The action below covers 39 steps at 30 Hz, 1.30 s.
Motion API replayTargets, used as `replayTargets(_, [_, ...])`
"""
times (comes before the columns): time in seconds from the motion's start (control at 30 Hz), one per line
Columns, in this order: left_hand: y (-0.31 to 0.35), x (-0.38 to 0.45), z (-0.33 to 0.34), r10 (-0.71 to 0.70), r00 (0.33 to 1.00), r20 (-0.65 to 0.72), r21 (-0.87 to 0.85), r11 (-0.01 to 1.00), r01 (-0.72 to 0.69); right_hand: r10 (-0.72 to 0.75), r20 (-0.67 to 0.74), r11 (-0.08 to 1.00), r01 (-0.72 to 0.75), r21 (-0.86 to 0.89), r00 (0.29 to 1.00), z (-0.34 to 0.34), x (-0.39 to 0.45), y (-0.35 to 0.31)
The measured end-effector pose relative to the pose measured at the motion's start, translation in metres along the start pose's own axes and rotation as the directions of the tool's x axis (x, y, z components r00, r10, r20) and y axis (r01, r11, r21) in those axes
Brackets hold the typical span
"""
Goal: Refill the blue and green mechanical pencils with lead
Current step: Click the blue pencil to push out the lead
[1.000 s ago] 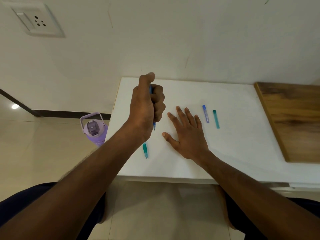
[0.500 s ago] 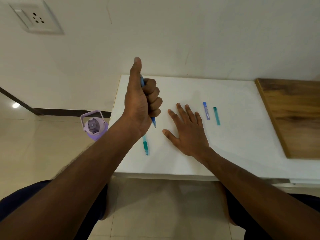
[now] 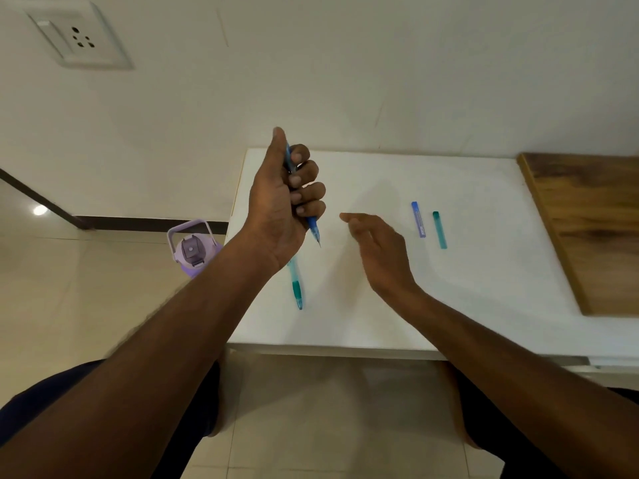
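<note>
Left hand: raised above the left part of the white tabletop, fingers curled in a fist round the slim blue plastic mechanical pencil, thumb straight up along the barrel. Pencil nearly upright, slightly tilted, tip pointing down and clear of the surface, upper end hidden behind the thumb.

Right hand: held off the surface to the right of the left hand, edge-on, fingers relaxed and loosely extended, holding nothing. Hands apart, not touching.

Slim translucent green mechanical pencil: lying flat on the tabletop below the left hand, darker green grip toward the near edge, upper end hidden by the wrist.

Small blue lead tube and small green lead tube: lying side by side, just apart, right of the right hand.

Brown wooden board: at the right of the tabletop. Lilac plastic water bottle: on the floor at left.
</note>
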<state>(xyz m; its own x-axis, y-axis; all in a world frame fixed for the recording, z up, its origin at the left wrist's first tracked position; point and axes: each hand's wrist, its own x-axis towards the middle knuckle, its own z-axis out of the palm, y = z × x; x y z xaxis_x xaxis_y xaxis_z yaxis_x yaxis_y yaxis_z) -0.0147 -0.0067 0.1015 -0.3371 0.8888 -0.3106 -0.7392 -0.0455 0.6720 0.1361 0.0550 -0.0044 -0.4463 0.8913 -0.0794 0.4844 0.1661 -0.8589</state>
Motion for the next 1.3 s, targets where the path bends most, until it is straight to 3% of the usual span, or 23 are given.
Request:
replayTargets(0.03, [0.001, 0.001, -0.001, 0.009, 1.000, 0.002, -0.024, 1.000, -0.009, 0.096, 0.057, 0.972, -0.105, 0.209, 0.994, -0.002, -0.009, -0.013])
replayTargets(0.1, [0.003, 0.002, -0.005, 0.012, 1.000, 0.003, -0.061, 0.998, -0.011, 0.190, 0.251, 0.870, -0.281, 0.405, 0.949, -0.007, -0.031, -0.030])
replayTargets(0.27, [0.007, 0.002, -0.012, -0.015, 1.000, -0.009, -0.114, 0.993, 0.014, 0.286, 0.476, 0.689, -0.524, 0.501, 0.832, -0.016, -0.059, -0.049])
replayTargets(0.5, [0.003, 0.001, -0.012, -0.040, 0.999, -0.030, -0.083, 0.996, 0.037, 0.302, 0.512, 0.632, -0.571, 0.524, 0.804, -0.018, -0.058, -0.057])
replayTargets(1.07, [0.000, 0.003, -0.014, -0.066, 0.996, -0.067, -0.036, 0.997, 0.064, 0.247, 0.580, 0.599, -0.593, 0.538, 0.776, -0.015, -0.054, -0.046])
replayTargets(1.17, [-0.003, 0.004, -0.011, -0.049, 0.995, -0.091, -0.005, 0.999, 0.049, 0.258, 0.513, 0.710, -0.521, 0.474, 0.819, -0.018, -0.050, -0.047])
replayTargets(1.3, [-0.012, 0.003, -0.004, 0.036, 0.990, -0.136, 0.269, 0.963, 0.002, 0.079, 0.299, 0.918, -0.186, 0.349, 0.951, -0.028, -0.032, -0.051])
